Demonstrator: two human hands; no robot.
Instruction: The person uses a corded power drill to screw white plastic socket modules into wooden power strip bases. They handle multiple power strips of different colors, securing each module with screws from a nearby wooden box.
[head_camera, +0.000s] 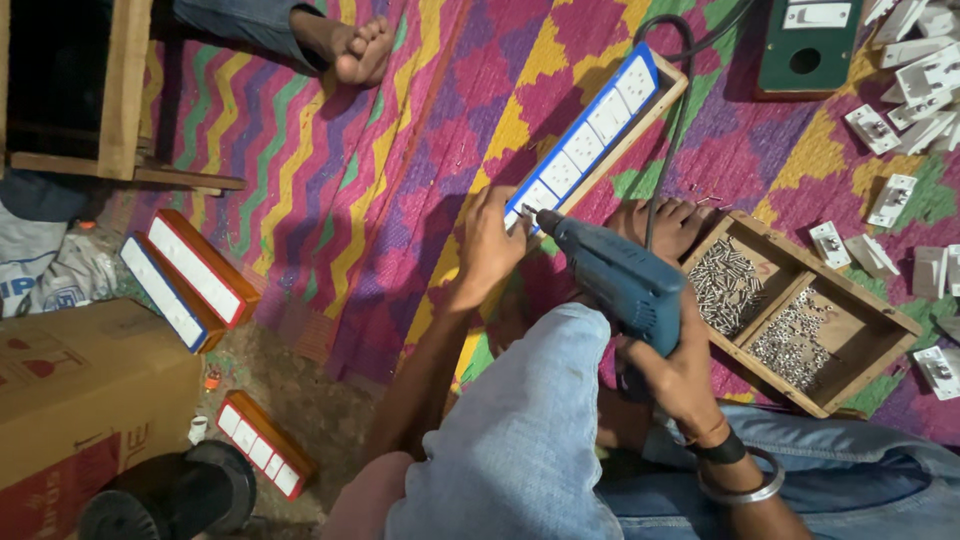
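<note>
Long wooden switchboard box (592, 128) with white socket plates and blue trim, lying diagonally on the zigzag-patterned mat (330, 180). Left hand (490, 243) pressed flat on the near end of that box, fingers spread over the plate, holding nothing else. Right hand (685, 372) wrapped tight around the grip of the blue electric drill (615, 275), bit tip touching the plate at the box's near corner, just beside the left fingertips. Likely trouble: bit skating off the screw head and into those fingertips, since almost no gap shows between them; box sliding on the soft mat under the push, because only one hand pins it. Black drill cord (668, 110) crossing over the far end of the box, apt to snag or drag it askew. Right of the box, near the drill, a two-compartment wooden tray (845, 345) full of screws, close enough for an elbow to tip. Further right of the box, loose white switch modules (895, 100) scattered about. Bare toes (672, 222) touching the box's right edge. Left of the box, open mat with more room; finished boards (190, 268) well apart.
</note>
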